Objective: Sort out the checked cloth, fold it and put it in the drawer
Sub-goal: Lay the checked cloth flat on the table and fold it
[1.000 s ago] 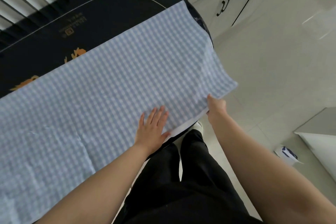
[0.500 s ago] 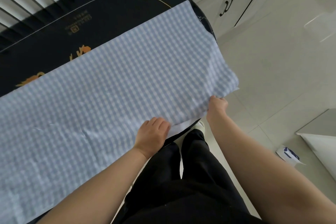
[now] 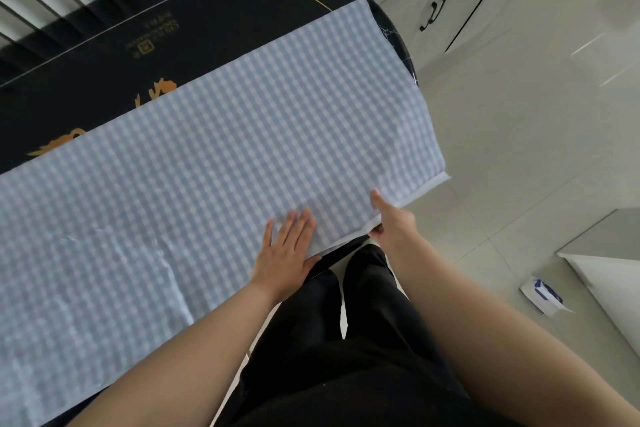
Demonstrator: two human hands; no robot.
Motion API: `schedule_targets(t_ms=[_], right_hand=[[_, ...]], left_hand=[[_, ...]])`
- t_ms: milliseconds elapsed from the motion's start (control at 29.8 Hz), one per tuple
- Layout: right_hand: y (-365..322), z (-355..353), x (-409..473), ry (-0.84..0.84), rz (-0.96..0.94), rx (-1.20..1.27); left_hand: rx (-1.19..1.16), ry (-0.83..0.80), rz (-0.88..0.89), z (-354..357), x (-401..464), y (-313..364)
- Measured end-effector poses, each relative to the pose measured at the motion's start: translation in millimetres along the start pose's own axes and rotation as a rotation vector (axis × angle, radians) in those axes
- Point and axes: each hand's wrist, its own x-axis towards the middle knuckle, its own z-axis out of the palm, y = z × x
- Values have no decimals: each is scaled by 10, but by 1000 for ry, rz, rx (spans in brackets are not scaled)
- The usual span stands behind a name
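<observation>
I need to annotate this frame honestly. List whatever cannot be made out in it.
- Checked cloth: its left end is cut off by the head view's left edge.
- Right hand: fingers tucked under the cloth's hem, hidden.
- Black table: small print too small to read.
- Packet on the floor: label too small to read.
- Cabinet drawers: shut, contents hidden.

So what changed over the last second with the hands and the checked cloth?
The left hand curled, then flattened again on the checked cloth. The right hand kept pinching the near edge and pulled it taut, flattening the sagging corner. The cloth stays spread on the dark table.
</observation>
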Motion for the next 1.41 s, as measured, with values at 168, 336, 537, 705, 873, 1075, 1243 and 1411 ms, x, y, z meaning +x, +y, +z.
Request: schedule_targets(t_ms=[168, 336, 537, 705, 873, 1075, 1243, 1411], right_hand=[[76, 63, -35, 113, -124, -72], [69, 180, -93, 57, -223, -10], [75, 227, -35, 120, -279, 19], [129, 58, 114, 185, -214, 52], [-65, 40, 90, 205, -118, 199], [-459, -242, 134, 53, -105, 416], [-551, -304, 186, 78, -297, 368], [-456, -326, 352, 57, 110, 83]], left_hand=[[25, 81, 60, 17, -38, -55], [70, 161, 130, 59, -32, -63], [47, 116, 108, 80, -51, -117], [46, 34, 179, 113, -67, -97], [38, 20, 193, 64, -72, -78], [77, -4, 103, 2, -123, 58], [22, 136, 84, 41, -145, 205], [-24, 84, -80, 110, -306, 281]])
